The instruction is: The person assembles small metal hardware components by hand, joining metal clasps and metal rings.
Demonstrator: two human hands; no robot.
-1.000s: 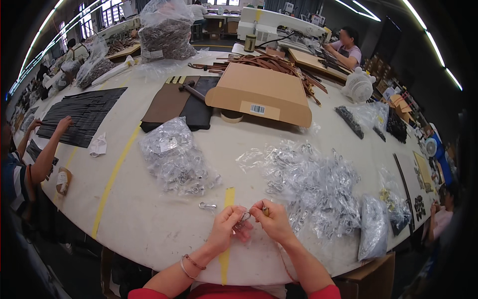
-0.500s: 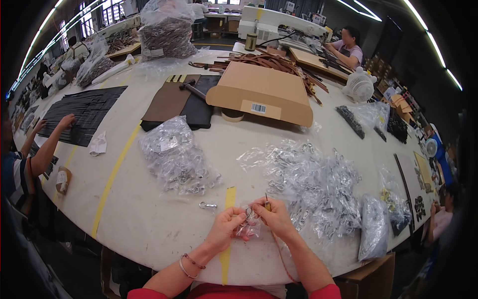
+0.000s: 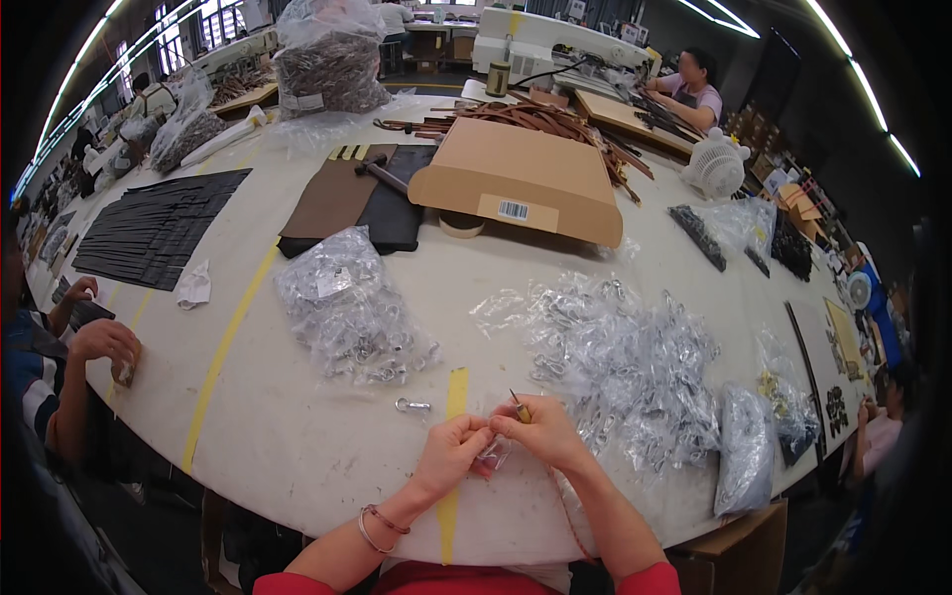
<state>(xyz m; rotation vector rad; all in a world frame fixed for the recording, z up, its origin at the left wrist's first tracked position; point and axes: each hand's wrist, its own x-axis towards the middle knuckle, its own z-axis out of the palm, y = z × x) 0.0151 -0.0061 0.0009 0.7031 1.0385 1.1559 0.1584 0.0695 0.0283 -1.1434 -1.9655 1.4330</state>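
Observation:
Near the table's front edge, my left hand (image 3: pixel 454 454) pinches a small clear plastic bag (image 3: pixel 493 454); the metal snap hook seen in it earlier is now mostly hidden by my fingers. My right hand (image 3: pixel 545 432) meets it at the bag's top, fingertips touching. A thin pointed tool with a yellowish handle (image 3: pixel 523 410), like an awl, sticks up out of my right fist. Just left of the yellow tape lies a loose silver snap hook (image 3: pixel 413 405). To the right spreads a heap of individually bagged snap hooks (image 3: pixel 625 372).
Another bag of hooks (image 3: pixel 347 307) stands left of centre. Behind are a cardboard box (image 3: pixel 526 174), a hammer (image 3: pixel 382 174) and brown straps (image 3: pixel 555 124). Packed plastic bags (image 3: pixel 746 451) lie at the right edge. At left, a co-worker's hand (image 3: pixel 106 342) reaches over the table by black strips (image 3: pixel 164 228).
My hands have closed together over the small bag, covering the hook, and the pointed tool has tilted leftward. The co-worker's hands at left have moved from the black strips toward the table edge.

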